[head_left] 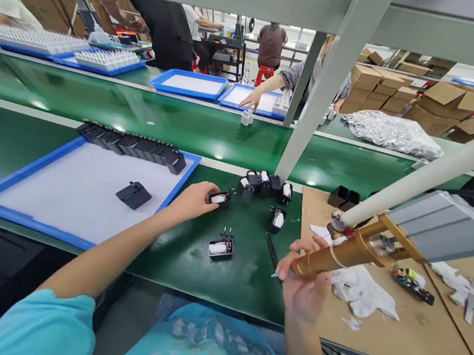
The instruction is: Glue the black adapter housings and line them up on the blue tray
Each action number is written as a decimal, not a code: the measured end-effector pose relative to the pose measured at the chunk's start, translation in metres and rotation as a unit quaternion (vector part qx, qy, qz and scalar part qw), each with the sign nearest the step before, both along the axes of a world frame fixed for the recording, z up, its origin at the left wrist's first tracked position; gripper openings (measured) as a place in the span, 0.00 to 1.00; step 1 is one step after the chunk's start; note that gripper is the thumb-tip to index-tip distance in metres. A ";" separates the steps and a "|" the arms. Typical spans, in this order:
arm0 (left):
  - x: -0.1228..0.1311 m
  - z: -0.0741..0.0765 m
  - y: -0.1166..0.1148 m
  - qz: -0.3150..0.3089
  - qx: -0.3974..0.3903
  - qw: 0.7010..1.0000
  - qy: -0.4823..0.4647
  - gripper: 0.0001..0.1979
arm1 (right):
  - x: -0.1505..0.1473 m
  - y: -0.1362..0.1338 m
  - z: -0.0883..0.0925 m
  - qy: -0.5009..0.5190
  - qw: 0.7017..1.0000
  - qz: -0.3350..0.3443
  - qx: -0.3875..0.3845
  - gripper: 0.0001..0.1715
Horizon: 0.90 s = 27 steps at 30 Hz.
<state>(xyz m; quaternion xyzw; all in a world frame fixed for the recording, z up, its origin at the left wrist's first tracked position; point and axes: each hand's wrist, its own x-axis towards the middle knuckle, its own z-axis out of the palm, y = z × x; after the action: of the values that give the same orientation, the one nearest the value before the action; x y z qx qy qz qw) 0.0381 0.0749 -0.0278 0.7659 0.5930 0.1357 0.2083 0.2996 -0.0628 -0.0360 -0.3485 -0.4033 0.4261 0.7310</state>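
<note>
My left hand [195,200] pinches an open black adapter housing [219,198] with a white part inside and metal prongs, just above the green bench. My right hand [304,279] is wrapped round the lower end of a brown cylindrical tool [331,260]; its fingers lie above and the thumb below. A small light blue tip [274,275] shows by the index finger. Between my hands, another open housing [220,249] rests with a pronged cover [227,234] beside it. A further open housing [277,220] stands near a thin black strip [271,250].
Several housings [265,185] cluster at the bench's back. On the left, a blue-rimmed tray [33,227] holds a row of black adapters [132,145] and one loose adapter [133,195]. A slanted white pole [435,165] rises at right over brown board [374,331] with white cloth [364,293]. Co-workers sit opposite.
</note>
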 end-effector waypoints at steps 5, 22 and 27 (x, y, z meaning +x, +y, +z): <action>-0.004 -0.004 -0.079 0.036 0.058 0.991 -0.111 0.27 | -0.008 -0.002 0.007 -0.004 1.000 -0.025 -0.011 0.24; 0.037 -0.050 -0.131 0.024 0.003 0.987 -0.158 0.17 | -0.074 0.022 0.029 0.092 0.993 0.076 0.016 0.30; 0.035 -0.038 -0.141 0.022 0.055 0.990 -0.126 0.15 | -0.079 0.023 0.032 0.100 0.991 0.088 0.016 0.30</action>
<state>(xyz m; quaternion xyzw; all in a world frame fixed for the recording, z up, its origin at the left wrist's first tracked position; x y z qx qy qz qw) 0.0729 -0.0660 -0.0661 0.7395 0.5705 0.2681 0.2364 0.2201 -0.0397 -0.0040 -0.2558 -0.3638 0.5149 0.7329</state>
